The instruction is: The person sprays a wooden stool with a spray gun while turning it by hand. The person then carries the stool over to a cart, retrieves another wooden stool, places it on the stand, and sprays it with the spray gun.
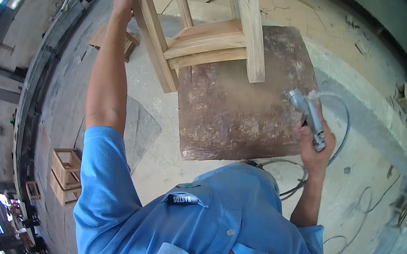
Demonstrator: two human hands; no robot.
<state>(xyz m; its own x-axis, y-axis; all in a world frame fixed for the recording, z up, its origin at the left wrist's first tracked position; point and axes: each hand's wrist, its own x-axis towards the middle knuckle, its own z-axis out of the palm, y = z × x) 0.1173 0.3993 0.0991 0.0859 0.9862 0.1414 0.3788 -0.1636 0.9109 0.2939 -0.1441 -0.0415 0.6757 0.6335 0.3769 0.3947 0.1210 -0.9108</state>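
At the top, my left hand [126,1] grips a leg of a pale wooden stool frame [207,42], which is tilted over a worn brown board [236,116]. My right hand [315,145] is wrapped round the handle of a metal spray gun [309,116], to the right of the frame and over the board's right edge. The gun's nozzle points up and left, toward the frame. A clear hose [347,113] curves from the gun and down past my right wrist.
Stacked wooden frames [66,175] stand on the floor at the lower left. Another small wooden stool [114,41] is behind my left forearm. Dark hoses [293,191] run near my waist. A low concrete ledge [367,108] crosses the right side.
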